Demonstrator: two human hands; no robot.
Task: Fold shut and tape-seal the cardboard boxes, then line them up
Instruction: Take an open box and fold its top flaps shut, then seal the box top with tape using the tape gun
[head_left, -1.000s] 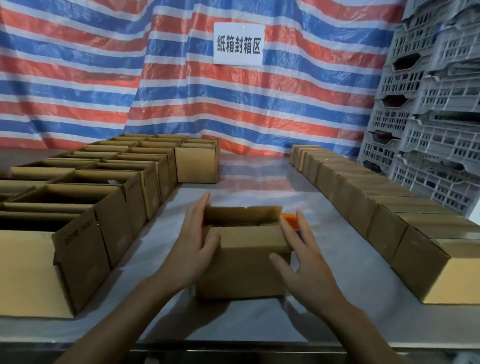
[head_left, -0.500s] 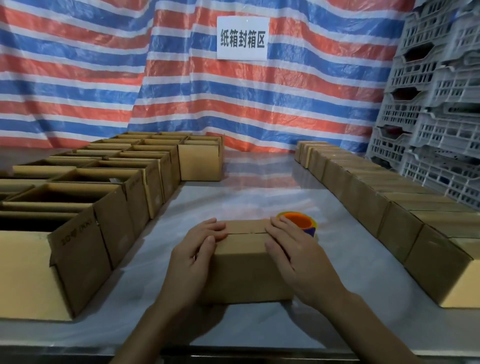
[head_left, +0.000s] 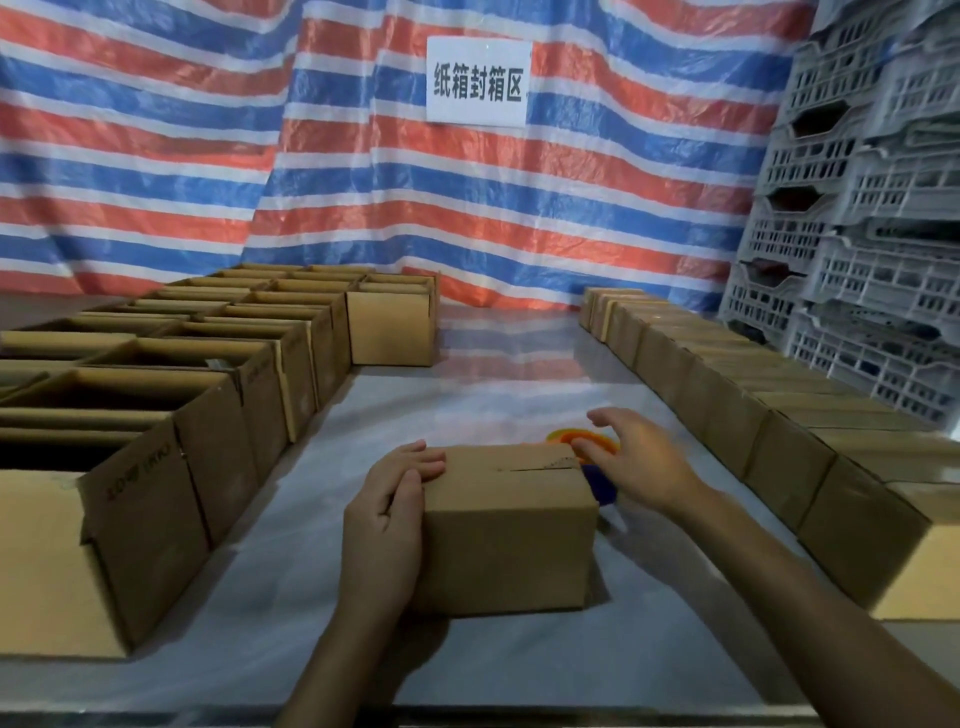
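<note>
A small cardboard box (head_left: 511, 540) stands in front of me on the table, its top flaps folded down with the centre seam showing and no tape visible on it. My left hand (head_left: 387, 525) holds its left end, palm against the side and fingers curled over the top edge. My right hand (head_left: 639, 462) is off the box and hovers with loosely spread fingers over an orange and blue tape roll (head_left: 563, 434), which lies just behind the box's right corner, mostly hidden. I cannot tell whether the fingers touch the roll.
Several open boxes (head_left: 156, 519) stand in rows along the left. A line of closed boxes (head_left: 779, 447) runs down the right side. Grey plastic crates (head_left: 857, 260) are stacked at the far right. The plastic-covered table (head_left: 519, 389) runs back to a striped tarp.
The flaps went from standing up to folded flat under both hands. My right hand has since lifted off the box top and moved right, over the tape roll. My left hand stays on the box.
</note>
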